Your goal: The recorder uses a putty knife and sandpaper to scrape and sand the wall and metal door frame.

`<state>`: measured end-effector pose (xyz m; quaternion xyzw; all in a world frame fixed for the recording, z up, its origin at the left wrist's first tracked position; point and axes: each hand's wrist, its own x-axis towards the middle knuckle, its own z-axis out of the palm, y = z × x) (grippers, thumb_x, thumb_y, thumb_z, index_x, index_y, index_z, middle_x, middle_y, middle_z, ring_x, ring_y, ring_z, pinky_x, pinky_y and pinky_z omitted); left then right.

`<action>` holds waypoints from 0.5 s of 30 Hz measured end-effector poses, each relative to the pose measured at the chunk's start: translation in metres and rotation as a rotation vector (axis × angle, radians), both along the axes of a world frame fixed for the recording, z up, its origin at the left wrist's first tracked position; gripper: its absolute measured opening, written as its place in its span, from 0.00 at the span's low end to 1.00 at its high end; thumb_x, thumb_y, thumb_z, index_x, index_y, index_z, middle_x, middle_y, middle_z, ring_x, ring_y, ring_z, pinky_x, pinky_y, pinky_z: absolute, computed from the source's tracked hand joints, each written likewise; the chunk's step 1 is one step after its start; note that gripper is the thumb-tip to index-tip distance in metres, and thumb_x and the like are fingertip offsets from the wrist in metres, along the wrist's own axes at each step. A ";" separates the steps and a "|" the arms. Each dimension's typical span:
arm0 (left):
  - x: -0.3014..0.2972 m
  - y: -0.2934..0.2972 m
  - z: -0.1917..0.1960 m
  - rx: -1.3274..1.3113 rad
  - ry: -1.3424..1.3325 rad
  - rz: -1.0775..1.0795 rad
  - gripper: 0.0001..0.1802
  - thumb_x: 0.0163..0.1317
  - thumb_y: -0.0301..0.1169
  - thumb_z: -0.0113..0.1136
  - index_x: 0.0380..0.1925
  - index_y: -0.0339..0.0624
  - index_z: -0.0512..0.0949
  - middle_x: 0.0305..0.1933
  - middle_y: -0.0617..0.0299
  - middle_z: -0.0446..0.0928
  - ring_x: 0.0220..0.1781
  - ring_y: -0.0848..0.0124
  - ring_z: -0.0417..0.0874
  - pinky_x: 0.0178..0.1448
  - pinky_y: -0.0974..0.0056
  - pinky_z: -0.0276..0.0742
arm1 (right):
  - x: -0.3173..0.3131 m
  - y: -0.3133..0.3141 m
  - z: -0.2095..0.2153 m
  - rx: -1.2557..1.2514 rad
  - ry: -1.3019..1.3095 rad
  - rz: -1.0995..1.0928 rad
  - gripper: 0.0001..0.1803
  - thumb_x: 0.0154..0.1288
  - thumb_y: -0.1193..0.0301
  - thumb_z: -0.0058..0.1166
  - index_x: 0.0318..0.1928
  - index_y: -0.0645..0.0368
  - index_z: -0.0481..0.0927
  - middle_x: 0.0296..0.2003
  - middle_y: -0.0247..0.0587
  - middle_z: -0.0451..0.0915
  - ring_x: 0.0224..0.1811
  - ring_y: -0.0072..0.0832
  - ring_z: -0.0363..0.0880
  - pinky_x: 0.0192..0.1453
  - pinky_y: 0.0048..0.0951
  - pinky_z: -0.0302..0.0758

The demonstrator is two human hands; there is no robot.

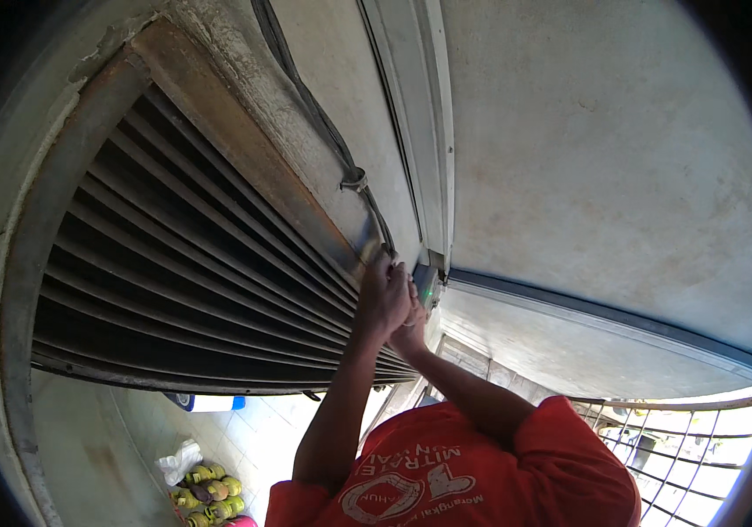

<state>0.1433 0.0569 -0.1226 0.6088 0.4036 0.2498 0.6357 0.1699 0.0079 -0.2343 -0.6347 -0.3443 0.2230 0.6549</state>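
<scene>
Both my hands are raised close together at the wall, by the right corner of a dark louvred vent [191, 255]. My left hand [383, 299] is closed at the lower stretch of a bundle of dark cables [314, 110], its fingertips around them. Just right of and below it, my right hand [408, 332] has its fingers curled in against the left; what they grip is hidden. A pale blurred patch shows beside the left fingertips; its kind cannot be made out. Above, a small clip [355, 181] holds the cables to the wall. Right of my hands sits a small box with a green light [429, 292].
A rusty frame [235, 105] surrounds the vent. Pale panels with a grey metal strip [604, 321] lie to the right. Below are several green gas cylinders [209, 492], a white bag [180, 461] and a wire grille [683, 448].
</scene>
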 end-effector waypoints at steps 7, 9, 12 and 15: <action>0.016 -0.003 -0.031 0.455 0.138 0.157 0.09 0.73 0.33 0.49 0.39 0.37 0.67 0.32 0.58 0.72 0.26 0.70 0.77 0.27 0.63 0.77 | -0.022 0.032 0.068 0.292 -0.645 -0.128 0.35 0.59 0.84 0.47 0.69 0.62 0.65 0.69 0.53 0.66 0.73 0.45 0.64 0.71 0.40 0.66; 0.037 -0.032 0.024 -0.164 -0.260 0.149 0.10 0.74 0.33 0.48 0.43 0.36 0.68 0.31 0.53 0.74 0.23 0.66 0.79 0.31 0.60 0.78 | -0.003 0.034 0.089 0.242 -0.765 -0.147 0.37 0.55 0.89 0.44 0.69 0.64 0.65 0.70 0.54 0.64 0.73 0.48 0.64 0.70 0.38 0.68; 0.047 -0.032 0.026 -0.259 -0.367 0.184 0.06 0.74 0.30 0.46 0.43 0.38 0.64 0.27 0.56 0.72 0.19 0.67 0.75 0.32 0.62 0.77 | -0.004 0.044 0.086 0.356 -0.599 0.002 0.44 0.48 0.93 0.39 0.72 0.65 0.61 0.76 0.54 0.52 0.79 0.47 0.49 0.77 0.39 0.57; 0.054 -0.034 0.034 -0.310 -0.451 0.181 0.07 0.74 0.28 0.45 0.43 0.38 0.61 0.22 0.60 0.67 0.18 0.69 0.70 0.28 0.63 0.74 | 0.002 0.052 0.099 0.436 -0.596 -0.035 0.45 0.47 0.94 0.38 0.72 0.65 0.62 0.76 0.55 0.53 0.79 0.48 0.51 0.77 0.39 0.58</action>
